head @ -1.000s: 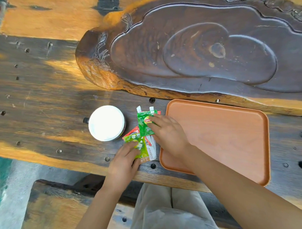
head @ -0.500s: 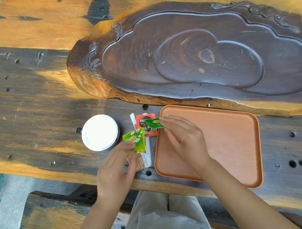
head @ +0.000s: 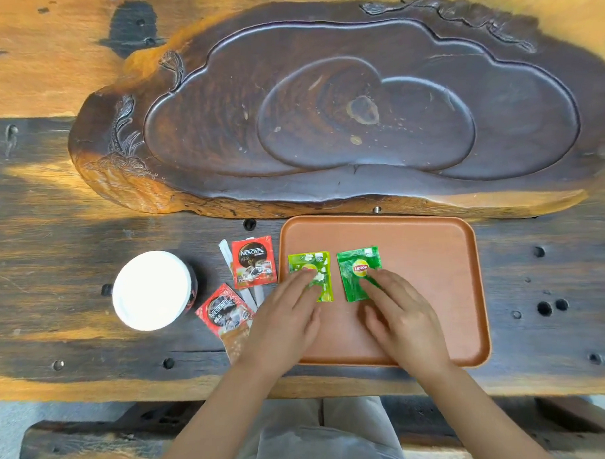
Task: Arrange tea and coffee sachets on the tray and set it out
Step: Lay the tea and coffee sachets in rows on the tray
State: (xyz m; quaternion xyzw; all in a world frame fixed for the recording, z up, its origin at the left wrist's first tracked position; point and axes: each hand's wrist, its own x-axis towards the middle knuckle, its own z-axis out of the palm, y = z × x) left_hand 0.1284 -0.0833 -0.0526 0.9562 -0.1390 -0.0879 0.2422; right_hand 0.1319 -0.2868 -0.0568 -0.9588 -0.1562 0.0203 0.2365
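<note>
An orange-brown tray [head: 439, 302] lies near the table's front edge. Two green tea sachets lie flat on its left part: a light green one [head: 308, 264] and a darker green Lipton one [head: 354, 267] to its right. My left hand [head: 287, 318] rests its fingertips on the light green sachet. My right hand [head: 404, 315] presses its fingertips on the Lipton sachet. Left of the tray, on the table, lie two red Nescafe coffee sachets [head: 254, 261] [head: 223, 309], several white stick sachets [head: 226, 257] and a brown sachet [head: 235, 342], partly hidden by my left hand.
A white round lid on a cup [head: 151, 289] stands left of the sachets. A large carved dark wooden tea board [head: 332, 110] fills the table behind the tray. The table [head: 54, 227] has bolt holes; its front edge is just below my wrists.
Both hands carried the green sachets from the pile left of the tray onto the tray and laid them flat side by side. The red coffee sachets are now uncovered.
</note>
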